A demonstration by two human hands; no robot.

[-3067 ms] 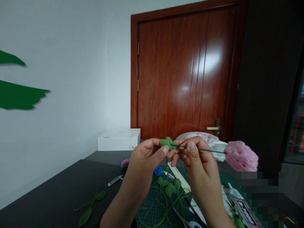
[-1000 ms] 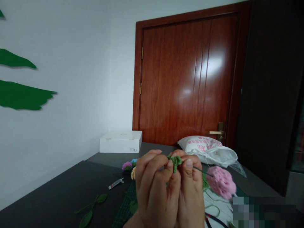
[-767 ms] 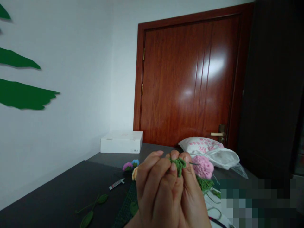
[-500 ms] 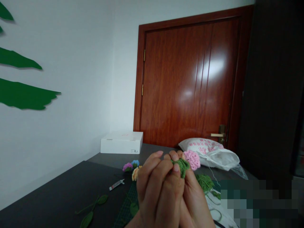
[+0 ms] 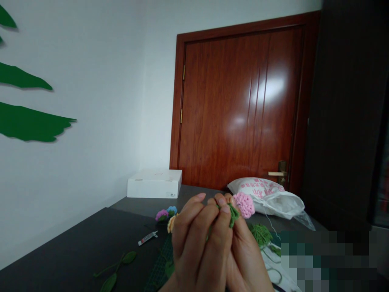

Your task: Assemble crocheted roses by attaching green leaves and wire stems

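Close together at the lower middle, my left hand (image 5: pixel 197 239) and my right hand (image 5: pixel 247 251) are both closed around a green crocheted piece (image 5: pixel 233 215). The fingertips of my left hand press on it, and only its right part shows. A pink crocheted flower (image 5: pixel 244 205) sits just beyond the fingers, by the top of my right hand. Whether it is joined to the green piece is hidden. Behind my left hand, a yellow crocheted flower (image 5: pixel 171 224) is partly covered.
A small glue-like tube (image 5: pixel 147 238), purple (image 5: pixel 161 214) and blue (image 5: pixel 172 210) crocheted flowers and a green leaf sprig (image 5: pixel 117 267) lie left. Green yarn (image 5: pixel 260 235) lies right, before a white bag (image 5: pixel 267 196). A green cutting mat (image 5: pixel 158 263) and white box (image 5: pixel 154 184) are on the table.
My left fingertips have shifted over the green piece, covering more of it. Both hands stay closed together, and the whole view has shifted slightly.
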